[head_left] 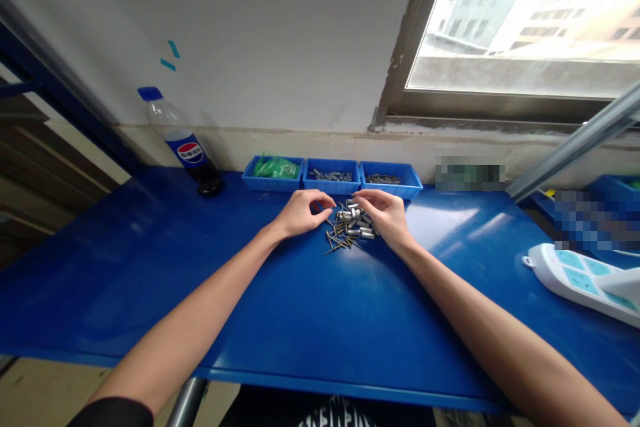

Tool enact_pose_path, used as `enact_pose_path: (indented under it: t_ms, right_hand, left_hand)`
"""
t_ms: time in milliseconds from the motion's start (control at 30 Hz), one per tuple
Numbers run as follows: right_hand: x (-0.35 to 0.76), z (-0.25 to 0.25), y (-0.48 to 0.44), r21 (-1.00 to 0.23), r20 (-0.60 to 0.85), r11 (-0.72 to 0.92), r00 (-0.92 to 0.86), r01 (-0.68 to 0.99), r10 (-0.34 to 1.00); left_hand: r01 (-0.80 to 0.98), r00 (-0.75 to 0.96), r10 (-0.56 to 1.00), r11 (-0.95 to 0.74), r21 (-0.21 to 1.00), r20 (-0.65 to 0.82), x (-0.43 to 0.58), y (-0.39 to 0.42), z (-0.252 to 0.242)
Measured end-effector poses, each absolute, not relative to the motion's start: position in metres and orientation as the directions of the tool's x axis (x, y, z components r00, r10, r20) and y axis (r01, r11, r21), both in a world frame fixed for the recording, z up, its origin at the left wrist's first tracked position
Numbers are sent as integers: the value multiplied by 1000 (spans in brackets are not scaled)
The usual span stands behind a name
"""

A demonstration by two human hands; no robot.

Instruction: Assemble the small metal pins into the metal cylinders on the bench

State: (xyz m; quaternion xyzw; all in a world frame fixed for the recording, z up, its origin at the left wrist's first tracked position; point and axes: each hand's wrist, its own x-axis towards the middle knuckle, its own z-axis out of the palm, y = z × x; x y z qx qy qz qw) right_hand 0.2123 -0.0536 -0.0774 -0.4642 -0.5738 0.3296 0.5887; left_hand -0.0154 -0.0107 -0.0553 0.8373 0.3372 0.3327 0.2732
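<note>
A loose pile of silver metal cylinders (367, 235) and thin brassy screws or pins (336, 240) lies on the blue table between my hands. My left hand (299, 213) is at the pile's left edge, its thumb and forefinger curved toward each other with a small gap at the tips and nothing visible between them. On the opposite side, my right hand (389, 215) bends over the pile's upper right. Its thumb and forefinger are pinched together, with a tiny dark bit at the tips too small to name. The other right fingers are partly hidden.
Three blue bins stand behind the pile: one with green plastic bags (275, 167), one with grey cylinders (330, 175), one with thin screws or pins (384, 179). A cola bottle (185, 147) stands left. A white power strip (575, 273) lies right on the blue table (300, 320).
</note>
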Motion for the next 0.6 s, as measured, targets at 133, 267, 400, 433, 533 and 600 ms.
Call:
enact_pose_path:
  t_ms: [133, 267, 400, 433, 533, 600]
  right_hand:
    - [213, -78, -53, -895, 445, 408, 292, 182, 846]
    - [217, -85, -48, -888, 460, 410, 383, 208, 801]
    - [220, -87, -44, -904, 425, 368, 380, 216, 822]
    - [220, -86, -45, -904, 426, 367, 378, 221, 822]
    - [218, -82, -47, -891, 449, 381, 358, 246, 819]
    - [216, -80, -49, -880, 467, 389, 346, 274, 814]
  left_hand:
    - [385, 673, 632, -742, 548, 384, -19, -12, -53]
    - [369, 717, 599, -760, 534, 357, -22, -11, -54]
    - [352, 759, 566, -772, 530, 321, -25, -6, -54]
    - [346, 768, 559, -773, 533, 313, -25, -5, -55]
    - [343, 772, 562, -762, 548, 298, -26, -2, -56]
    - [355, 762, 577, -752, 555, 294, -26, -2, -56]
